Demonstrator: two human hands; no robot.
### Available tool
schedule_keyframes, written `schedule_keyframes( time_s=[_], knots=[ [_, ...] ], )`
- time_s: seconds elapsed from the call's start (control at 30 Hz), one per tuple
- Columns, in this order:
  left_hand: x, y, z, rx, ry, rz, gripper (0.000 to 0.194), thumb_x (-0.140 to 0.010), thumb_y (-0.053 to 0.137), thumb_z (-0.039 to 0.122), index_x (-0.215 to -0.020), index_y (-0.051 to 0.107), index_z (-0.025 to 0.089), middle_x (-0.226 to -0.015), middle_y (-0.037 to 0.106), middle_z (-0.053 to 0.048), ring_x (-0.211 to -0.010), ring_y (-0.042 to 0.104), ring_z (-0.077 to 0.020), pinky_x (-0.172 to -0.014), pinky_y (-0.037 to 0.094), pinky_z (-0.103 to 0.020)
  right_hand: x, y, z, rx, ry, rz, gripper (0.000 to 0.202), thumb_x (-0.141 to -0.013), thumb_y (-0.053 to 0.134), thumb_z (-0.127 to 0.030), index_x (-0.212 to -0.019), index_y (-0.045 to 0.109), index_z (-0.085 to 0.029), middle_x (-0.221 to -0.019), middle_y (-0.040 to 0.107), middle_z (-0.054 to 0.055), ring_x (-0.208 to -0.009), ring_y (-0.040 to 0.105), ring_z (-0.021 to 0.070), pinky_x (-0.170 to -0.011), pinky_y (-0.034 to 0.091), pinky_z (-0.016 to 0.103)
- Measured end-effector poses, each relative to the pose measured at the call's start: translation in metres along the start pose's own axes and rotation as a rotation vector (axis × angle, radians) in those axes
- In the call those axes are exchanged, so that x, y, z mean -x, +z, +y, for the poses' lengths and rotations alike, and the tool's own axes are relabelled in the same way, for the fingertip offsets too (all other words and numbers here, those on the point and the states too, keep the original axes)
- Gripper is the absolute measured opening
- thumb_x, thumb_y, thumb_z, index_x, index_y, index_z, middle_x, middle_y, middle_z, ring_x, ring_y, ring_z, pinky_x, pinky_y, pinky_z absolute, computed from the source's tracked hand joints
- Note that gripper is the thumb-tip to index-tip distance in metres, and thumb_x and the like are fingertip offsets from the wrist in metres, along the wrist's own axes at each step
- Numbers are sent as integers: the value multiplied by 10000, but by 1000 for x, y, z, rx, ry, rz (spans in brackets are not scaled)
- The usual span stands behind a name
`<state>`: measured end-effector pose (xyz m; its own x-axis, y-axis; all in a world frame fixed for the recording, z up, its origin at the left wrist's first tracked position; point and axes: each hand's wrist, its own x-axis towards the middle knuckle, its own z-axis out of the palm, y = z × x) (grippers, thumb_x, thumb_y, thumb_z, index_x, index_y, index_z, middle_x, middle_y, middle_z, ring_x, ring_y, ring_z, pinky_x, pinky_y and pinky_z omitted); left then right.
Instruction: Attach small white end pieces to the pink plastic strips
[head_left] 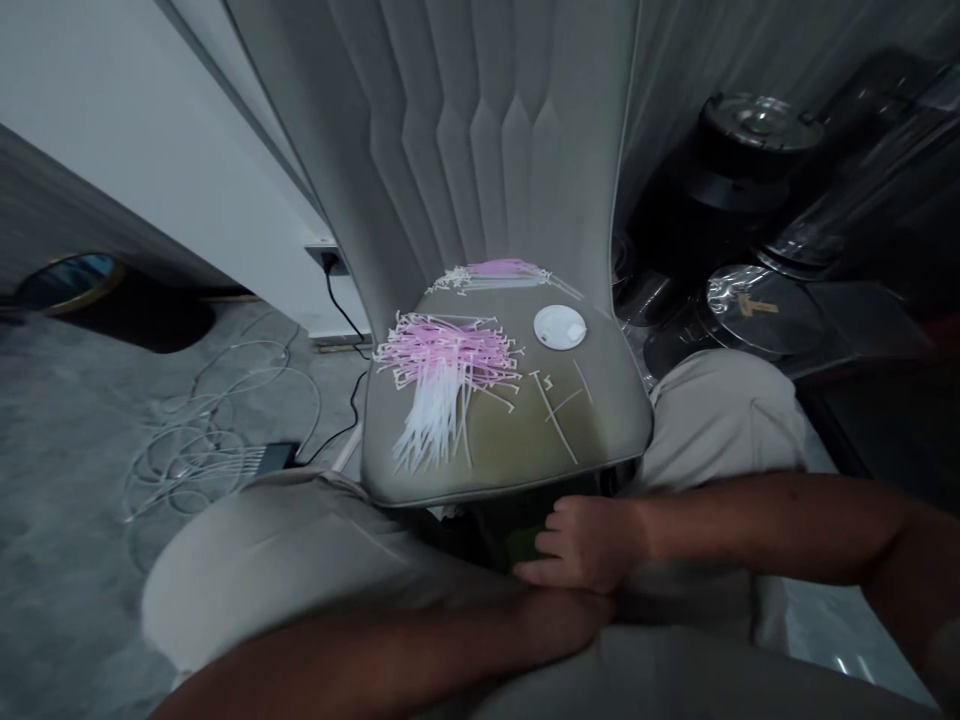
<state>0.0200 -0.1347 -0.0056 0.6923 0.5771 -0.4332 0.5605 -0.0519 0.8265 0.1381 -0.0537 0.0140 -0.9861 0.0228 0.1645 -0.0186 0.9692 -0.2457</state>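
Note:
Low in front of my lap, my right hand (589, 542) has its fingers curled. What they hold, if anything, is hidden. My left hand (570, 618) lies just below it, blurred and touching or crossing under its wrist; its fingers cannot be seen. A green thing (527, 545) shows dimly beyond the right fingertips. On the grey chair seat (495, 440) lies a fanned heap of thin pink and white sticks with small bent ends (450, 360). A few loose sticks (559, 415) lie to its right, below a white round dish (560, 327) bearing a small white lump.
More pink and white sticks (502, 270) lie against the chair backrest (480, 130). Coiled pale cable (202, 430) and a power adapter (276, 457) are on the floor at left. A dark cylinder (120, 300) lies there too. Dark metal-lidded containers (761, 125) stand at right.

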Motion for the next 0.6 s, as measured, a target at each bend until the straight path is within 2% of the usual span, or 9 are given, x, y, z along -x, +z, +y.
schedule_keyframes(
  time_s=[0.07,0.13,0.2,0.23,0.27,0.33,0.43,0.53,0.6],
  knots=[
    [3,-24,8,39,-68,40,211,-805,551,58,-942,705,101,-971,702,-115,-902,665,-233,-775,535,-331,-3,-21,12,42,24,67,378,-877,494,-297,-1212,586,-148,-716,599,7,-557,489,146,-511,202,316],
    [6,-52,25,111,-111,96,272,-826,449,82,-924,701,111,-801,692,-65,-673,637,-154,-599,493,-254,-6,-50,24,93,73,166,357,-904,455,-276,-1191,598,-120,-726,615,19,-576,481,142,-532,228,317],
    [10,-77,47,275,-155,169,211,-765,489,96,-841,686,110,-546,574,8,-488,517,-105,-488,399,-221,-9,-78,33,169,125,279,339,-935,425,-234,-1208,592,-123,-789,653,30,-614,493,140,-566,265,317],
    [12,-86,58,384,-178,177,192,-726,520,98,-832,680,113,-472,502,40,-446,471,-94,-463,361,-212,-9,-88,35,187,138,293,332,-942,429,-221,-1220,589,-131,-807,662,28,-624,496,139,-575,274,315],
    [13,-91,68,475,-241,134,182,-711,532,114,-820,679,115,-425,441,62,-409,428,-85,-436,323,-208,-8,-96,35,169,135,286,325,-946,427,-219,-1211,594,-133,-815,664,26,-628,497,140,-576,282,316],
    [17,-90,82,691,-403,19,242,-718,547,185,-895,701,126,-419,422,76,-366,366,-72,-395,267,-201,-6,-101,30,105,110,245,289,-947,434,-220,-1148,619,-128,-788,646,18,-623,499,137,-566,288,312],
    [19,-70,87,873,-535,-167,339,-721,586,244,-1026,712,161,-441,448,80,-363,353,-66,-381,254,-187,-3,-93,15,83,54,261,198,-929,498,-222,-1026,647,-135,-680,582,-17,-553,465,123,-519,245,303],
    [19,-49,81,985,-523,-304,209,-739,628,302,-873,709,164,-440,416,78,-373,330,-62,-388,250,-189,-3,-85,1,109,21,336,174,-906,524,-227,-959,660,-131,-615,542,-25,-491,413,117,-481,194,307],
    [19,-42,76,1082,-425,-386,152,-728,662,319,-780,678,177,-454,393,76,-394,314,-62,-403,252,-194,2,-86,-4,100,-37,363,225,-909,491,-254,-949,667,-119,-629,559,3,-492,419,124,-467,205,314]
  ],
)
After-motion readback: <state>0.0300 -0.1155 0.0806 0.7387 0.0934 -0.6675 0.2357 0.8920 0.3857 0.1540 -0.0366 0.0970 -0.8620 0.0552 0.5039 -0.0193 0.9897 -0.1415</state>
